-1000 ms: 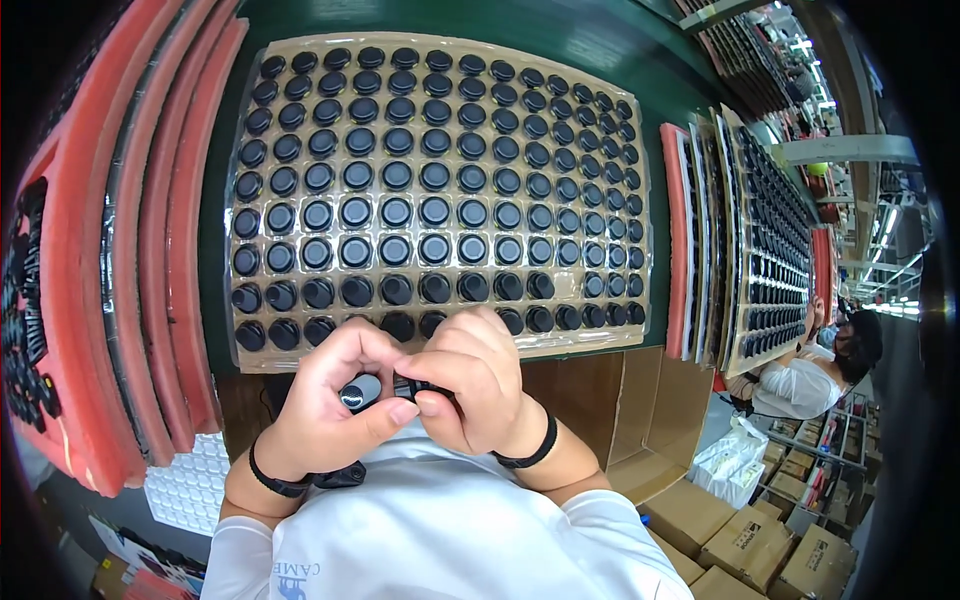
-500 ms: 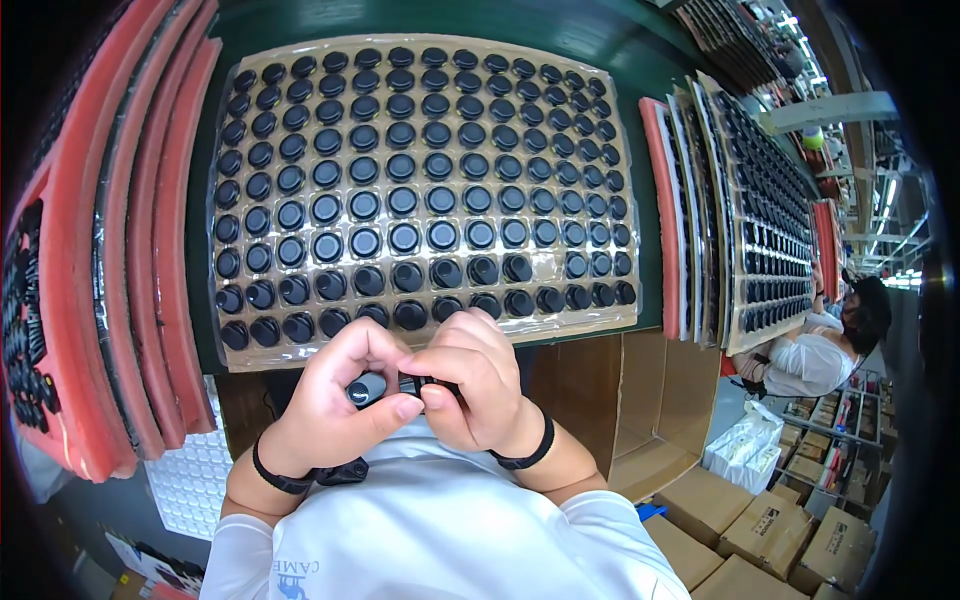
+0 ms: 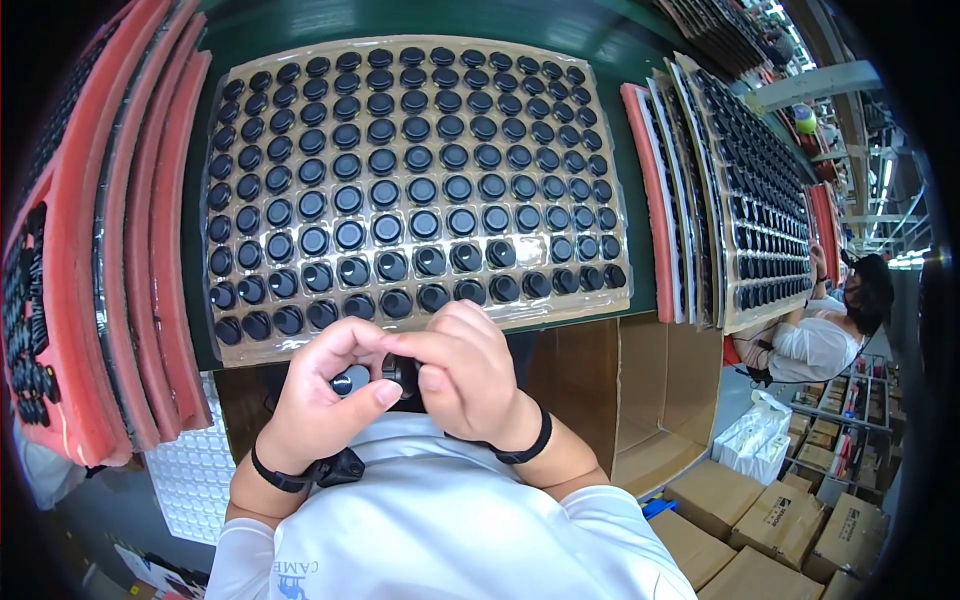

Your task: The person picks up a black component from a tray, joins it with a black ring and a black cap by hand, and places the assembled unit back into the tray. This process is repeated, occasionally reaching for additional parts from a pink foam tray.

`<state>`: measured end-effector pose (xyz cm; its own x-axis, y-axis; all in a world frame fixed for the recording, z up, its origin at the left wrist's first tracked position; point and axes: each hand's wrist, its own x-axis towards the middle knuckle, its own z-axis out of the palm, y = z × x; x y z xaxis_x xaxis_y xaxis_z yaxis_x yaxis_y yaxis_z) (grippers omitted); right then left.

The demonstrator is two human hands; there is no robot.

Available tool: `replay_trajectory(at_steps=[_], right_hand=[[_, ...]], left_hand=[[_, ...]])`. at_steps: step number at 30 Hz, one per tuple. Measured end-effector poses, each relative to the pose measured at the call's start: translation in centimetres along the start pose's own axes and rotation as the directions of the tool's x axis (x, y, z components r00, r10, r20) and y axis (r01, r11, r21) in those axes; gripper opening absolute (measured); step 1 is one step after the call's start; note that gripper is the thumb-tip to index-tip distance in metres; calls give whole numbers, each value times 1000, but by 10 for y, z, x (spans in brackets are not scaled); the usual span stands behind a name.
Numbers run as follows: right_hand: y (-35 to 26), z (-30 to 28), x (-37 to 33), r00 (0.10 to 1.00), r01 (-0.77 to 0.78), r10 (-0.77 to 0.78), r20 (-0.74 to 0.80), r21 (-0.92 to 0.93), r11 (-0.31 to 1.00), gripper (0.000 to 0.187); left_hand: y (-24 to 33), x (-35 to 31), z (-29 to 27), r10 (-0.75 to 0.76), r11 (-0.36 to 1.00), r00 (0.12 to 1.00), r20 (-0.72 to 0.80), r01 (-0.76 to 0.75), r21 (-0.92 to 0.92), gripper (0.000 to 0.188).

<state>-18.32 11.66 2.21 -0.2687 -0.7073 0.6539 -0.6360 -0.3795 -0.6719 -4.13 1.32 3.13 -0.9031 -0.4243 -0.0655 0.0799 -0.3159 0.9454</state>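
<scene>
In front of my chest, my left hand is curled around a small dark cylindrical piece with a grey end. My right hand pinches a black round cap between thumb and fingers, close against the left fingertips. Just beyond both hands lies a clear-pocketed tray on a brown backing, filled with rows of black round caps. In its nearer rows the pieces look taller and narrower, and one pocket there holds nothing. My fingers partly hide both held pieces.
Pink foam sheets and trays stand stacked at the left. More loaded trays lean at the right. The tray rests on a green tabletop. An open cardboard box and closed cartons sit lower right. Beyond, another person works.
My hands have turned the pieces, so the black cap shows more clearly and the grey-ended piece sits slightly further left. The tray appears shifted a little left as the view moved.
</scene>
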Motion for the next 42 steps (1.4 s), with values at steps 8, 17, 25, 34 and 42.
replay_trajectory(at_steps=[8,17,25,34,42], right_hand=[[-7,-4,-11,845,-327,528,91,868,373,37],[-5,0,-12,796,-370,591,133,879,300,38],[-9,-4,-10,922,-354,387,6,417,837,33],[-6,5,-6,941,-320,339,11,353,879,26],[-5,2,-12,913,-386,401,68,455,802,25]], left_hand=[[2,7,-3,-113,926,985,130,152,-345,38],[-6,10,0,-61,951,997,50,73,-300,39],[-10,3,-2,340,900,940,10,-328,288,39],[-5,3,-1,387,817,919,73,-378,435,41],[-8,2,-2,374,841,922,103,-384,382,39]])
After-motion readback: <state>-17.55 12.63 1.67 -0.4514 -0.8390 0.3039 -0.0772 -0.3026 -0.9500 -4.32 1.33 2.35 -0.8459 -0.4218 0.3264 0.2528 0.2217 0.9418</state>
